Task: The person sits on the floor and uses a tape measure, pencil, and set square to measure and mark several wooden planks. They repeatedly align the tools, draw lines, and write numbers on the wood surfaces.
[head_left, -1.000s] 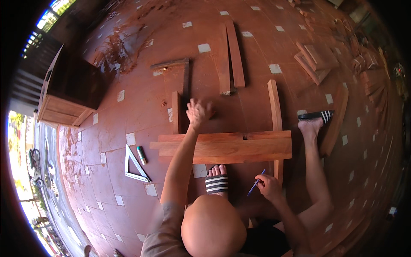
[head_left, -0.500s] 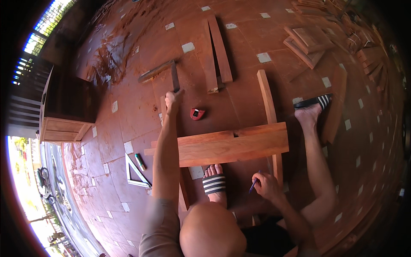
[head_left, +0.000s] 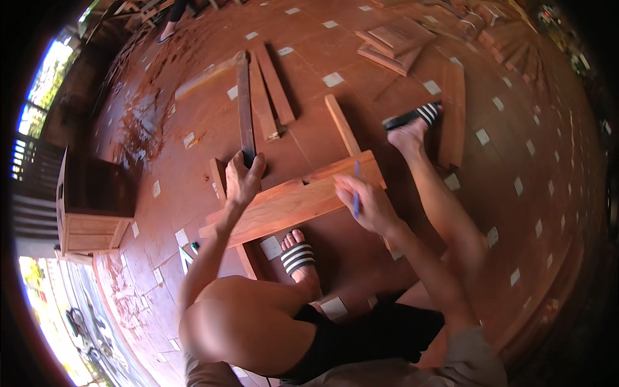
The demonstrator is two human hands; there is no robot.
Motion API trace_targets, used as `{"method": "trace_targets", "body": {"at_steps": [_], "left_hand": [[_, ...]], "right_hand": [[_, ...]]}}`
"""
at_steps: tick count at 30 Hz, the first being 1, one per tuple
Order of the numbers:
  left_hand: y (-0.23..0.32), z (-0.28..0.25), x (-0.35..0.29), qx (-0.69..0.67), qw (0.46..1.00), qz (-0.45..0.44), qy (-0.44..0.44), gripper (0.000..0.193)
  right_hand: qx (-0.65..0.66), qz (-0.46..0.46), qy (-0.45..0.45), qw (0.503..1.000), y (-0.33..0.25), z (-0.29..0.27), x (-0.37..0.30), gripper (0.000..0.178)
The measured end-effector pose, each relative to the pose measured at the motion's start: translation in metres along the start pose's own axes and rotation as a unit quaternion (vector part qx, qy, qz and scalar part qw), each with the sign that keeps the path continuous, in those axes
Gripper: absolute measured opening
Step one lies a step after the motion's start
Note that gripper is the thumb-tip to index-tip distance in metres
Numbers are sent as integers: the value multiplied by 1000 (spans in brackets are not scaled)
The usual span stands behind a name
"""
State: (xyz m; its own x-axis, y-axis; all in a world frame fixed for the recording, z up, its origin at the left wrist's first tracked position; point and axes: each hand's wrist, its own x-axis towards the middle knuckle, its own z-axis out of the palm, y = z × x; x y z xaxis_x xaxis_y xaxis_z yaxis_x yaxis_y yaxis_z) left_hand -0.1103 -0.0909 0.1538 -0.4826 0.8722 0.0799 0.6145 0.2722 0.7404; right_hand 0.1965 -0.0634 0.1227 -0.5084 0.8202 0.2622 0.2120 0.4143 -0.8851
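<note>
My left hand (head_left: 244, 180) is closed around the near end of the dark blade of an L-shaped try square (head_left: 245, 106), whose blurred wooden stock lies at the far end. That hand is just beyond the left part of a reddish wooden plank (head_left: 290, 209). Beside it, on the far side, is a second board with a small dark hole (head_left: 306, 182). My right hand (head_left: 369, 205) holds a blue-violet pencil-like stick (head_left: 356, 187), roughly upright, over the planks' right part. Whether its tip touches the wood, I cannot tell.
The planks rest across two wooden rails, the right one (head_left: 342, 126) reaching away. Two long strips (head_left: 267, 90) lie beyond. My sandalled feet stand near the planks. Boards (head_left: 396, 42) are piled at the far right, a wooden cabinet (head_left: 97, 200) stands left, and another person's foot (head_left: 167, 31) shows far off.
My left hand has drawn the try square nearer, toward the planks. My right hand has risen from the near side to over the planks with the stick. The view has shifted.
</note>
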Motion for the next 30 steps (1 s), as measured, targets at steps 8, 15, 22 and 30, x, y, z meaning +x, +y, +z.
{"method": "trace_targets", "body": {"at_steps": [8, 15, 22, 30], "left_hand": [[107, 21, -50, 106, 961, 204, -155, 47], [100, 148, -121, -42, 933, 201, -296, 61], [-36, 123, -113, 275, 936, 181, -124, 118], [-111, 120, -128, 330, 923, 173, -100, 127]], "right_hand": [[252, 226, 162, 927, -44, 10, 76, 41], [408, 248, 306, 824, 0, -69, 27, 29], [19, 316, 218, 923, 82, -107, -34, 33], [-101, 364, 109, 919, 123, -71, -49, 34]]}}
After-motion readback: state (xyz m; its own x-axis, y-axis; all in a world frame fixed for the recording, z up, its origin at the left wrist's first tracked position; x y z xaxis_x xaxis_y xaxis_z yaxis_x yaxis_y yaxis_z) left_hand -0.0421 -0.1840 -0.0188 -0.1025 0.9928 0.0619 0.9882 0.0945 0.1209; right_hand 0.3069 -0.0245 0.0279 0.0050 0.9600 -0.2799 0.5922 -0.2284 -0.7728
